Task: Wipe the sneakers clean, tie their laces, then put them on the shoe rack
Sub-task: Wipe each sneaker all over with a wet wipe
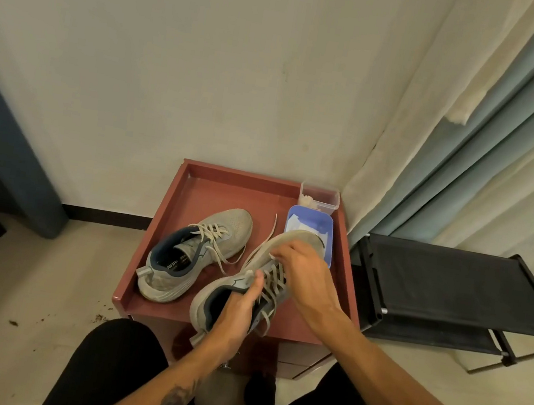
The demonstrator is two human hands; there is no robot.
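Two grey sneakers with pale laces sit on a reddish-brown tray-top cabinet point(214, 177). The left sneaker point(197, 252) lies untied on the tray, toe pointing to the far right. The right sneaker point(209, 301) is tilted up off the tray's front edge. My left hand point(237, 312) grips it at the tongue and collar. My right hand point(303, 273) rests over its laces near the toe, fingers curled on a lace. One loose lace end point(272, 229) trails toward the back.
A blue tub of white wipes point(310, 226) and a small clear plastic container point(320, 196) stand at the tray's back right corner. A black shoe rack point(454, 286) stands to the right, beside curtains point(494, 132). My knees are below the cabinet. Dirt crumbs lie on the floor point(32, 323) at left.
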